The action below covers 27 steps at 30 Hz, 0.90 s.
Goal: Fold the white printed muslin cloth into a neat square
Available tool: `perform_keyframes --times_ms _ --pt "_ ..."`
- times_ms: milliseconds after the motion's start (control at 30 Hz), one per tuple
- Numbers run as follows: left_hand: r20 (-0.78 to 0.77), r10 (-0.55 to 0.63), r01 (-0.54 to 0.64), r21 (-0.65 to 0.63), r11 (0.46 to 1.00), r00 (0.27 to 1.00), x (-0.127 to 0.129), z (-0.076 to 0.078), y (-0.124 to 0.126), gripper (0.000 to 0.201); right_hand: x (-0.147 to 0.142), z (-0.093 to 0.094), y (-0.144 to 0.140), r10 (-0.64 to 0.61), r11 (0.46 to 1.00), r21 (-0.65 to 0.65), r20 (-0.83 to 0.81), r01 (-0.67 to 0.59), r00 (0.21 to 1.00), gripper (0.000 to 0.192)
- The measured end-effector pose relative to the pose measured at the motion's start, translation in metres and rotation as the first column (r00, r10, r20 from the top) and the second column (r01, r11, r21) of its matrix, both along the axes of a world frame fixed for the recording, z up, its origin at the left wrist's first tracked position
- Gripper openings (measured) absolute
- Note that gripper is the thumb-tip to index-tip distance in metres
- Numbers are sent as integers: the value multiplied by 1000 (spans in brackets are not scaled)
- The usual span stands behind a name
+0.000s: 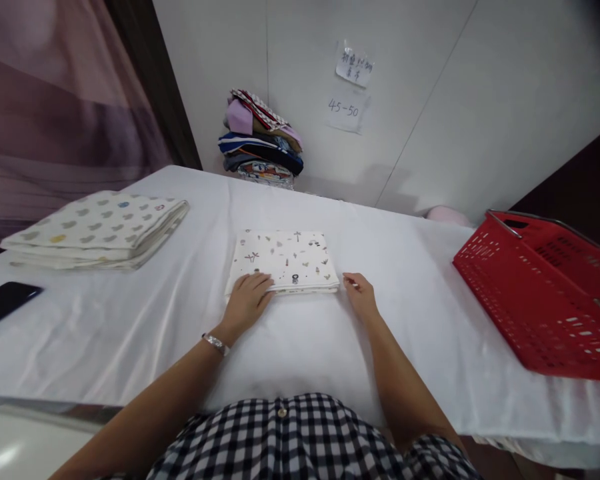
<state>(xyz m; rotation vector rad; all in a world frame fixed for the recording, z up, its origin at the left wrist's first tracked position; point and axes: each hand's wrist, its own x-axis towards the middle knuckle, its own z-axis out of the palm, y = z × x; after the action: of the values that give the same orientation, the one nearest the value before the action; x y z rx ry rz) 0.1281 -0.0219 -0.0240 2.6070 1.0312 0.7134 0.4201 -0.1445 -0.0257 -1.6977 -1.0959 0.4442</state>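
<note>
A white cloth point(290, 257) with small printed motifs, palm trees among them, lies folded into a neat rectangle on the table. My left hand point(250, 297) rests flat on its near left corner, fingers stretched out. Just off the cloth's near right corner, my right hand point(361, 293) sits on the tabletop with its fingers curled in. I see nothing held in it, and a small gap parts it from the cloth.
A thicker folded cloth point(95, 223) with grey shapes lies at the left, near a dark phone point(5, 303). On the right stands a red basket point(540, 300). Folded fabrics point(263, 143) are stacked against the back wall. A white sheet point(180, 320) covers the table.
</note>
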Motion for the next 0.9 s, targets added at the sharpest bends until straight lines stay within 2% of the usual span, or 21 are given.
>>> perform_keyframes --times_ms 67,167,400,500,667,900 --pt "8 38 -38 18 999 999 -3 -1 -3 32 -1 -2 -2 62 997 34 39 -63 997 33" --pt "7 64 -64 22 998 998 -5 -1 -4 32 -2 -3 1 137 990 7 85 -138 987 34" --pt "18 53 -54 59 997 998 -5 -1 -4 32 1 5 3 224 971 -140 240 -194 945 35" --pt "19 53 -54 50 997 998 -5 -1 -4 33 4 8 1 254 963 -161 266 -217 930 37" --pt "20 65 -66 41 997 998 -5 2 -4 33 7 7 1 270 959 -161 254 -234 929 39" --pt "25 65 -66 40 997 998 -5 2 -4 33 7 8 0 267 963 -129 321 -237 908 39"
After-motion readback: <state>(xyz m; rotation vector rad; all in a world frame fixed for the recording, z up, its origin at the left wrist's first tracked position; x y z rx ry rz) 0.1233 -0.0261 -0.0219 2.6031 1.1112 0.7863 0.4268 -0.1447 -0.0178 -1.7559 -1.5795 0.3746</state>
